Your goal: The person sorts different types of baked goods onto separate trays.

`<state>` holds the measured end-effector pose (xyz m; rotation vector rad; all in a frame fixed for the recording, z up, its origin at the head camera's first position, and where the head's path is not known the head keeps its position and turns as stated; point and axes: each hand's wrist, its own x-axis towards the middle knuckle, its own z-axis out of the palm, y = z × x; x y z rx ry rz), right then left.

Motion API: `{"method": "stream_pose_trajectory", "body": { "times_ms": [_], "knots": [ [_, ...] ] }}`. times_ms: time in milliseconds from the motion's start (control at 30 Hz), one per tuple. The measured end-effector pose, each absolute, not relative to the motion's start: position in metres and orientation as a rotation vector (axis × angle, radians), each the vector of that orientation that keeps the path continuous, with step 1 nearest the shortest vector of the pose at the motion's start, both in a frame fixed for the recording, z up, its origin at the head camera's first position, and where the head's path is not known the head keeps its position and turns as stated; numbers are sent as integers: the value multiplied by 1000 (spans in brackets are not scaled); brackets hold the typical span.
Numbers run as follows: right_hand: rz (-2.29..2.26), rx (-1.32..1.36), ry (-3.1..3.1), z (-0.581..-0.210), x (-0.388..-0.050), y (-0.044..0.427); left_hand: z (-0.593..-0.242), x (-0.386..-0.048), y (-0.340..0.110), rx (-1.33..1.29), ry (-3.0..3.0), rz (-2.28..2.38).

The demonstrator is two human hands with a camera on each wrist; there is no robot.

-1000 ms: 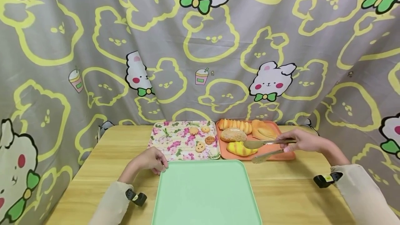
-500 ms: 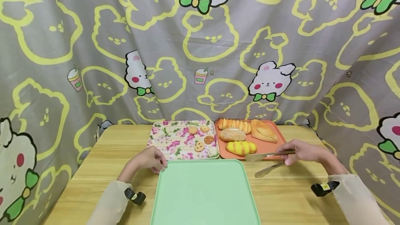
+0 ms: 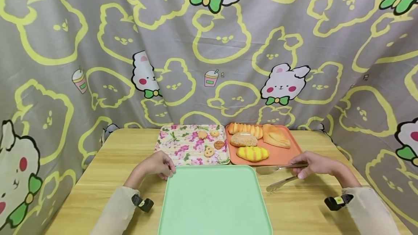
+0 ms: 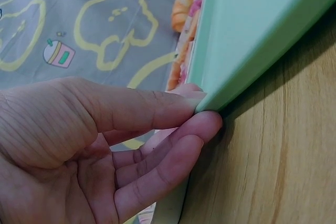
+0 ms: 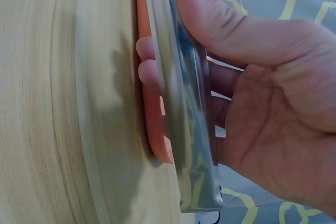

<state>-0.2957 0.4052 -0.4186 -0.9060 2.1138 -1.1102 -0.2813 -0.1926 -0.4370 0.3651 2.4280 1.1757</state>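
At the far left corner of the green tray [image 3: 215, 198], my left hand [image 3: 156, 165] pinches the rim between thumb and fingers, as the left wrist view also shows. My right hand [image 3: 314, 163] holds metal tongs [image 3: 266, 170], whose two arms are spread apart with nothing between them. The tongs point left, just in front of the orange tray [image 3: 287, 159]. On that tray lie a yellow striped bread [image 3: 253, 153], a seeded bun [image 3: 243, 139], a ridged long bread [image 3: 245, 130] and a folded pastry [image 3: 275, 136]. Their handle end [image 5: 199, 182] fills the right wrist view.
A floral tray [image 3: 176, 144] with several cookies [image 3: 209, 151] stands left of the orange tray, behind the green one. All rest on a wooden table [image 3: 107, 162]. A grey patterned curtain [image 3: 183, 46] hangs behind and at both sides.
My right hand has drawn the tongs back from over the yellow bread to in front of the orange tray. The left hand stays at the green tray's corner.
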Motion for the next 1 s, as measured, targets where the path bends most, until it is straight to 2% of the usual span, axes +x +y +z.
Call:
{"method": "stream_pose_trajectory", "body": {
  "times_ms": [433, 700, 1000],
  "knots": [
    [-1025, -916, 2175, -422, -297, 401, -438, -286, -194, 370, 2445, 1152],
    [-786, -896, 2415, -418, -295, 399, -439, -283, -195, 400, 2436, 1155],
    [-811, -907, 2377, -418, -297, 398, -436, -278, -196, 411, 2447, 1133]
  ]
}}
